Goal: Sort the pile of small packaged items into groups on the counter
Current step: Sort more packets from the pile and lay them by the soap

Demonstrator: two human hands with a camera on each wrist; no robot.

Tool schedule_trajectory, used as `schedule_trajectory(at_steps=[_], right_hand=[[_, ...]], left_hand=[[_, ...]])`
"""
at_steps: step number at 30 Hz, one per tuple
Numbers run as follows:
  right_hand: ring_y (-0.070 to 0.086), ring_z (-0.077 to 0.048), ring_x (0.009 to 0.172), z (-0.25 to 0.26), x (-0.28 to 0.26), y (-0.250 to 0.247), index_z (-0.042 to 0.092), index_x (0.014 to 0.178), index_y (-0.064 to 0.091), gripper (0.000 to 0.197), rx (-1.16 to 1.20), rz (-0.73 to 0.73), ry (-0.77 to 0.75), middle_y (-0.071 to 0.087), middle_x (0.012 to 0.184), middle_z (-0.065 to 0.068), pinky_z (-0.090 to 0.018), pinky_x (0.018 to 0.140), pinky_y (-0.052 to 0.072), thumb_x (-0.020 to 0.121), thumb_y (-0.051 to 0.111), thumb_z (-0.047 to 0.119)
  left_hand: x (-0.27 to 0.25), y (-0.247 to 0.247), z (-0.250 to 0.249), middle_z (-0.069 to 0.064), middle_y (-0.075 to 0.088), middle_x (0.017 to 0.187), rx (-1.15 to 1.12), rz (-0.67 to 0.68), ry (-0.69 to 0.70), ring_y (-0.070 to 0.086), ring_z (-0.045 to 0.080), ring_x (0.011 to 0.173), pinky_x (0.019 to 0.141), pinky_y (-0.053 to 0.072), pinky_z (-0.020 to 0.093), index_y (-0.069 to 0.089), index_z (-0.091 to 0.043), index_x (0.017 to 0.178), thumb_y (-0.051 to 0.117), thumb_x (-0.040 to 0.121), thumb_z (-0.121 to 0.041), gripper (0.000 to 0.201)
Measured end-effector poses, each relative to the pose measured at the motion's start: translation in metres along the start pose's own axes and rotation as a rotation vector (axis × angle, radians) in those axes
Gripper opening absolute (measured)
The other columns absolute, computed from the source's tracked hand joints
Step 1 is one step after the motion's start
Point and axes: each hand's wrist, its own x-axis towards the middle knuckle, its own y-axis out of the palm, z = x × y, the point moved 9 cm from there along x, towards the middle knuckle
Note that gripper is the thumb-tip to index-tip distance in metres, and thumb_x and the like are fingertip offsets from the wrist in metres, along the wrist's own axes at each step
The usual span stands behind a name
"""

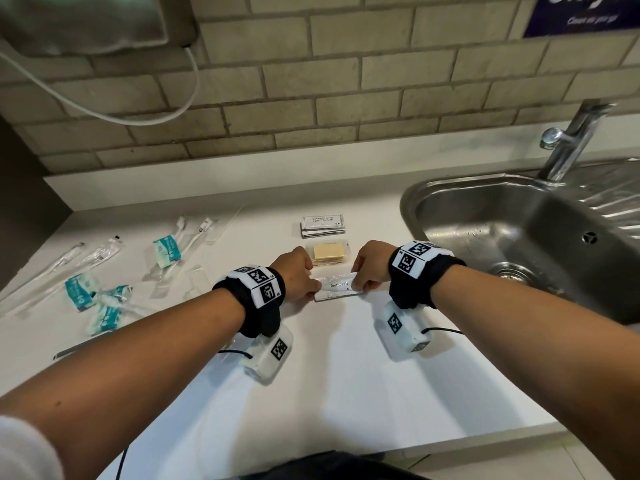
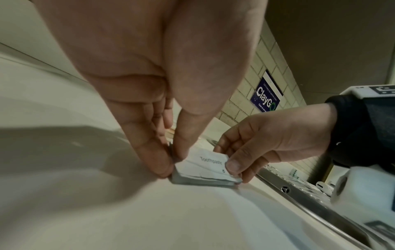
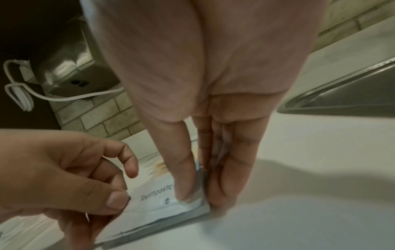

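A small stack of white toothpaste sachets [image 1: 337, 288] [image 2: 206, 167] [image 3: 158, 203] lies on the white counter [image 1: 346, 375] at centre. My left hand [image 1: 298, 273] [image 2: 171, 160] pinches the stack's left end between thumb and fingers. My right hand [image 1: 367, 268] [image 3: 198, 194] pinches its right end the same way. Just behind lies a soap bar pack [image 1: 328, 253], and behind that a stack of shampoo sachets [image 1: 322, 225]. Wrapped toothbrushes [image 1: 194, 237] and teal-labelled packets [image 1: 168, 251] are scattered at the left.
A steel sink [image 1: 519, 233] with a tap [image 1: 571, 140] sits close on the right. The tiled wall [image 1: 346, 98] runs behind. A hand dryer [image 1: 97, 19] with a white cable hangs at upper left. More clear wrappers [image 1: 69, 265] lie at the far left.
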Motion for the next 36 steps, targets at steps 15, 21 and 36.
schedule_trajectory(at_steps=[15,21,36], right_hand=[[0.063,-0.008,0.045,0.000,0.010,-0.003,-0.003,0.086,0.076,0.015,0.020,-0.011,0.052,0.069,0.051,0.002,-0.033,0.085,0.059,0.078,0.078,0.010],[0.063,-0.010,0.048,-0.002,0.012,-0.003,-0.002,0.087,0.077,0.015,0.021,-0.017,0.054,0.070,0.056,0.000,-0.032,0.086,0.059,0.079,0.078,0.012],[0.067,-0.019,0.070,-0.002,0.017,-0.003,-0.005,0.095,0.075,0.022,0.071,0.031,0.068,0.076,0.089,-0.013,-0.033,0.090,0.058,0.083,0.075,0.013]], left_hand=[[0.001,-0.006,0.009,0.014,0.067,0.075,-0.292,-0.004,-0.086,0.058,0.008,0.034,0.036,0.040,0.013,0.038,-0.014,0.091,0.065,0.088,-0.007,0.028],[0.002,-0.006,0.010,0.018,0.069,0.091,-0.283,-0.030,-0.086,0.062,0.013,0.044,0.038,0.042,0.014,0.037,-0.017,0.086,0.066,0.086,-0.009,0.030],[0.008,-0.006,0.013,0.016,0.065,0.081,-0.366,0.016,-0.112,0.061,0.021,0.049,0.044,0.048,0.025,0.036,-0.019,0.084,0.067,0.085,-0.007,0.034]])
